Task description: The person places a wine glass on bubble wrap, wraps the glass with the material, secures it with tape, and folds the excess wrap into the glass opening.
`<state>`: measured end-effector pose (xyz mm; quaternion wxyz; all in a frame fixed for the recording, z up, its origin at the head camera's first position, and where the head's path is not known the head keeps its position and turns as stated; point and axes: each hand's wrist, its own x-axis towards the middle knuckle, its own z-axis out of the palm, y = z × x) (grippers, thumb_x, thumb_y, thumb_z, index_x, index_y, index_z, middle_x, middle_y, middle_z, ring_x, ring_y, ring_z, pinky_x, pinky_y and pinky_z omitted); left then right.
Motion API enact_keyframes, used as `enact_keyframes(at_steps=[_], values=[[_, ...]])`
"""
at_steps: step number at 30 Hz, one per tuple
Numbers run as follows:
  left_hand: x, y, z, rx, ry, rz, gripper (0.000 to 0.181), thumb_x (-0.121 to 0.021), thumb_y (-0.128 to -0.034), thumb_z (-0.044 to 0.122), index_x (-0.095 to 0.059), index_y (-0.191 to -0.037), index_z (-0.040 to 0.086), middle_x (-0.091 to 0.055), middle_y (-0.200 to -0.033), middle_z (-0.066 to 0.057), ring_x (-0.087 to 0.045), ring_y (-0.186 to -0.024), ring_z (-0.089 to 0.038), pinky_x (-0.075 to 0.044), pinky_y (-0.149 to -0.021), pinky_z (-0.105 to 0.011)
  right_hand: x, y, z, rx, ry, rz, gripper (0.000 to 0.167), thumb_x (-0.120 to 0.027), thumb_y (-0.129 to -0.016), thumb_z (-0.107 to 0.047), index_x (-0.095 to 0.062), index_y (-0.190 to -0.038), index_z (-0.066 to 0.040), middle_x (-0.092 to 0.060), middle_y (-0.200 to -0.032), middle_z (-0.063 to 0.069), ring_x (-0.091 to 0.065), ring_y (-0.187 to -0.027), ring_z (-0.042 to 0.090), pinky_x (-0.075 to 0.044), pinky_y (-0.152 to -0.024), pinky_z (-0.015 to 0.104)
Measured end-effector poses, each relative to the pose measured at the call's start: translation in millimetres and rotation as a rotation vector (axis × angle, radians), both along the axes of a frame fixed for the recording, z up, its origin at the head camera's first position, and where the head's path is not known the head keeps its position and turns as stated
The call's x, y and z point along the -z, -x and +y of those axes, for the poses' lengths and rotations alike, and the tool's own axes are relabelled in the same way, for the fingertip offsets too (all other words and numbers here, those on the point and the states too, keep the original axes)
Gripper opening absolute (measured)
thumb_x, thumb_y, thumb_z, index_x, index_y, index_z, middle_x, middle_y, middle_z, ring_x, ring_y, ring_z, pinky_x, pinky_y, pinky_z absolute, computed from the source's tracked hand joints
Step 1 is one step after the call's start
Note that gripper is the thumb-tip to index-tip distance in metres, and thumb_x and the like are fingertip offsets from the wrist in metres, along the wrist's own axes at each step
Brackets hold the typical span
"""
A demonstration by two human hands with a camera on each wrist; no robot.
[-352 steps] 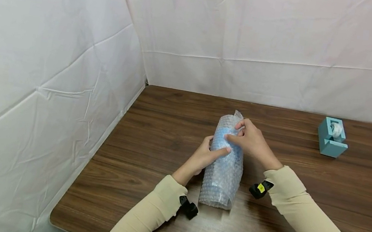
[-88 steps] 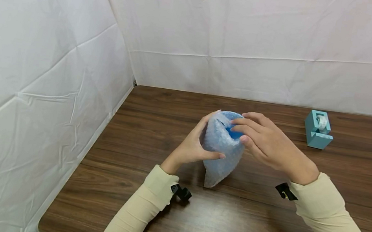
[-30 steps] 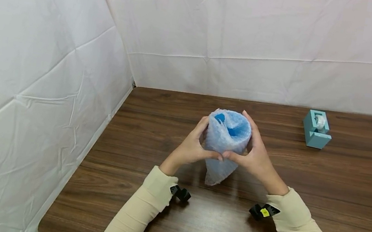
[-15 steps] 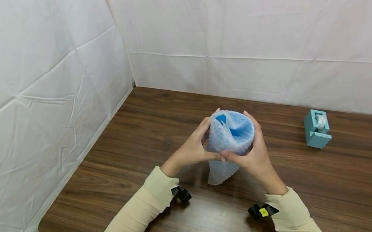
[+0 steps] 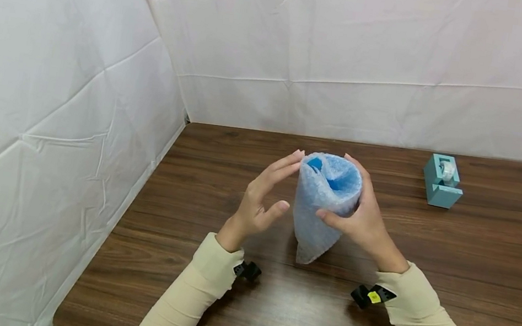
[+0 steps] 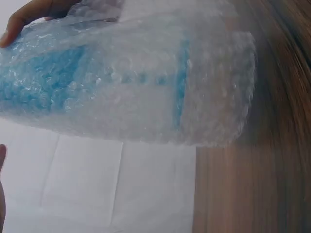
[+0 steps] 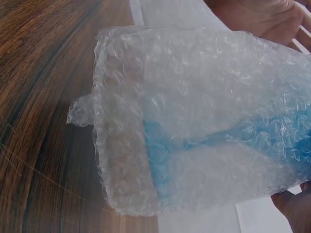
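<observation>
A bubble-wrapped bundle (image 5: 316, 215) stands upright on the table, its top end folded loosely with blue showing inside. Through the plastic in the left wrist view, the bubble wrap (image 6: 131, 111) shows a blue stemmed shape like a goblet, with a wide bowl, thin stem and flat base. My right hand (image 5: 365, 219) grips the bundle's right side, thumb across the front and fingers behind. On the other side, my left hand (image 5: 261, 196) has its fingers extended and thumb apart; its fingertips are at the wrap's upper left edge, and whether they touch it I cannot tell.
A teal tape dispenser (image 5: 443, 183) with a roll of clear tape sits at the back right of the wooden table (image 5: 196, 193). White cloth walls (image 5: 355, 59) rise behind and at the left. Both wrists wear small black cameras.
Over the frames the bundle went from lying down to standing, its top folded. Since half a second ago my left hand has let go and drawn left; the bundle shifted slightly right.
</observation>
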<state>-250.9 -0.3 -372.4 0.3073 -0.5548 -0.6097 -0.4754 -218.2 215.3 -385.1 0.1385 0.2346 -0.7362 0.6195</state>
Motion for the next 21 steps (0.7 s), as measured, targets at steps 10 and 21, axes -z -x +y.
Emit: enact_keyframes(at_steps=[10, 21], values=[[-3.3, -0.5, -7.1, -0.022, 0.177, 0.123, 0.055, -0.034, -0.1038, 0.04, -0.024, -0.154, 0.018, -0.025, -0.158, -0.007, -0.026, -0.145, -0.034, -0.023, -0.114, -0.056, -0.5, -1.3, -2.7, -0.039, -0.043, -0.023, 0.102, -0.079, -0.071, 0.004, -0.023, -0.152, -0.02, -0.04, -0.139, 0.003, -0.045, -0.117, 0.014, -0.044, -0.088, 0.019], [-5.4, -1.4, -6.7, -0.136, 0.262, 0.238, 0.065, -0.034, -0.1003, 0.052, -0.053, -0.131, -0.002, -0.057, -0.13, -0.023, -0.045, -0.134, -0.031, -0.031, -0.112, -0.051, 3.2, -2.2, -2.7, -0.093, -0.036, 0.005, 0.101, -0.078, -0.072, 0.007, -0.021, -0.153, -0.015, -0.039, -0.136, 0.003, -0.047, -0.114, 0.013, -0.047, -0.084, 0.018]])
